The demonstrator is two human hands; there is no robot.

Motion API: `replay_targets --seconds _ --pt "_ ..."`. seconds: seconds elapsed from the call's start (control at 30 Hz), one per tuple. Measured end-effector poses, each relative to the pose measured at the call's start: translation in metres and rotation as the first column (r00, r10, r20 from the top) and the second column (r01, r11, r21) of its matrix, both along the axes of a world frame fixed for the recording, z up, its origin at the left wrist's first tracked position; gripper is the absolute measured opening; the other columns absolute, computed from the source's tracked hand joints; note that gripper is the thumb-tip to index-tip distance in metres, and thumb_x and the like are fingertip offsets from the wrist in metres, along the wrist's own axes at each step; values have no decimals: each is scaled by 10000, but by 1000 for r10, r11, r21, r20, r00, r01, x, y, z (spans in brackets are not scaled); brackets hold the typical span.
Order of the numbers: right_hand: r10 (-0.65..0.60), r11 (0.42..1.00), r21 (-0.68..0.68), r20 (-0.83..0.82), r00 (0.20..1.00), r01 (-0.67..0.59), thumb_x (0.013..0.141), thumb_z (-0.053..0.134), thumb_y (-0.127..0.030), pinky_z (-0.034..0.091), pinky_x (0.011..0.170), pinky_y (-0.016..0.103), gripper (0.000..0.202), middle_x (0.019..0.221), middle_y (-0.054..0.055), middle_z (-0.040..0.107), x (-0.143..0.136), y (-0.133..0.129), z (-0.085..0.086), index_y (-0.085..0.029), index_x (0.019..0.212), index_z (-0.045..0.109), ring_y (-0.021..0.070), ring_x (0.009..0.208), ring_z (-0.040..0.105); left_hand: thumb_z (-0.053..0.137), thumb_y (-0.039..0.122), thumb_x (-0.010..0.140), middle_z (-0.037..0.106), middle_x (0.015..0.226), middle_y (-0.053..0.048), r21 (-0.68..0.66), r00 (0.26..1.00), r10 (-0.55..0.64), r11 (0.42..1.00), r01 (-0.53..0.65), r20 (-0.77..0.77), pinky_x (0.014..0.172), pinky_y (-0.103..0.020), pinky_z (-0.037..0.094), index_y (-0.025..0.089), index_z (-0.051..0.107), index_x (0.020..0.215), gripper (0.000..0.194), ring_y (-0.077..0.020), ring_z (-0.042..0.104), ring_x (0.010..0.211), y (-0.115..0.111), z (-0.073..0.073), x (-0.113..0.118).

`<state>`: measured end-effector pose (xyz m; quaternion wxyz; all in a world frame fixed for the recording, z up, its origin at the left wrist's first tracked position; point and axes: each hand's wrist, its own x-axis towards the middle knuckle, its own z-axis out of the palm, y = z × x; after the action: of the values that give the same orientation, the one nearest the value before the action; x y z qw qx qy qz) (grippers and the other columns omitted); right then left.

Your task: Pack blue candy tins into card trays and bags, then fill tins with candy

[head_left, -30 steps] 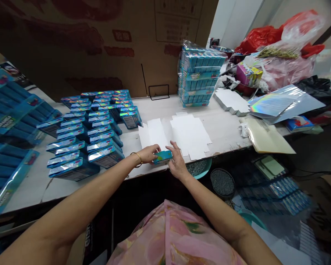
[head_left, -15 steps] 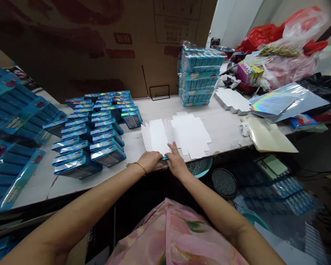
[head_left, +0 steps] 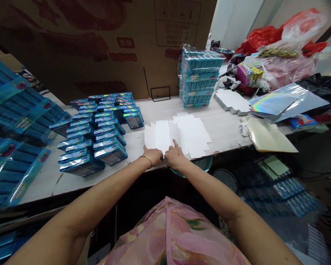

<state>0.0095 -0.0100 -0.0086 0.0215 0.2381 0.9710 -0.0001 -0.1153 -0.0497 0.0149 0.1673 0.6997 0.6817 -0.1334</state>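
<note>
A white unfolded carton (head_left: 162, 132) lies at the table's near edge, its side flaps tilted up to the left and right. My left hand (head_left: 153, 157), with a bracelet at the wrist, has its fingers curled on the carton's near end, thumb pointing away from me. Close beside it, my right hand (head_left: 175, 154) pinches the same end. Its index finger points forward along the right flap, and the other fingers are bent. The fingertips partly hide the near flap. Flat white carton blanks (head_left: 194, 134) lie just to the right.
Rows of blue boxes (head_left: 110, 152) stand at left, beside larger wrapped packs (head_left: 24, 123). A wrapped stack (head_left: 200, 77) stands behind, against a big cardboard box (head_left: 99, 48). More white blanks (head_left: 233, 101) lie at right. Below the edge are bowls of grey pellets (head_left: 225, 179).
My hands have drawn closer together at the carton's near end. My left thumb now points forward, and the carton's side flaps stand at a different angle. The view has shifted slightly.
</note>
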Motion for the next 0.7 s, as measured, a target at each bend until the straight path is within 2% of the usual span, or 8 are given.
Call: replay_targets --seconds 0.13,0.23,0.4,0.5,0.57,0.6,0.67,0.7 --pt "18 997 76 -12 1000 -17 782 438 -119 162 998 461 220 751 75 624 0 -6 15 -163 739 649 212 864 486 489 266 722 649 856 -123 58 1000 6 998 -7 29 824 -503 300 192 652 772 186 -289 575 869 -5 -2 -1" --pt "-1 999 54 -28 1000 3 785 434 -104 343 839 382 201 781 104 612 -5 -20 22 -133 752 630 216 859 501 463 217 727 644 854 -150 78 998 44 996 -48 53 835 -520 289 155 641 770 194 -296 579 860 -4 -5 1" --pt "-121 992 -9 60 991 122 797 401 -84 383 741 336 212 816 137 615 -19 -31 19 -104 797 612 214 837 550 496 193 693 639 890 -159 30 989 80 996 -85 121 827 -513 342 139 648 787 187 -295 578 871 1 -3 -8" --pt "-127 991 -33 98 987 130 825 375 -114 401 737 325 231 886 133 618 -20 -27 16 -122 898 594 205 865 567 551 226 667 513 1187 -101 159 955 74 979 -124 287 904 -387 358 211 582 1035 370 -243 468 1087 -8 0 -27" --pt "-129 989 -55 155 979 139 826 389 -129 414 728 315 228 918 134 618 -21 -24 16 -133 949 581 200 881 576 546 235 679 320 1350 -86 302 838 185 875 -378 514 896 -329 387 234 392 1239 581 -218 362 1188 -15 -4 -38" --pt "-123 989 -63 180 976 137 820 405 -134 419 727 315 223 925 135 619 -22 -24 17 -135 963 577 202 888 578 519 249 705 250 1380 -94 287 726 267 790 -541 633 859 -318 422 230 285 1296 637 -212 352 1194 -19 -7 -41" --pt "-105 990 -73 210 972 123 807 432 -139 428 723 317 221 935 135 620 -26 -26 18 -134 978 572 209 893 582 421 287 775 266 1363 -120 103 493 431 666 -739 756 737 -291 489 210 160 1330 619 -192 435 1116 -23 -17 -41" --pt "-92 991 -76 214 972 110 807 431 -139 432 719 316 225 941 134 620 -29 -28 19 -131 983 570 211 894 583 372 296 801 340 1317 -126 1 424 493 651 -759 760 683 -274 503 195 152 1327 580 -176 490 1046 -24 -22 -40"
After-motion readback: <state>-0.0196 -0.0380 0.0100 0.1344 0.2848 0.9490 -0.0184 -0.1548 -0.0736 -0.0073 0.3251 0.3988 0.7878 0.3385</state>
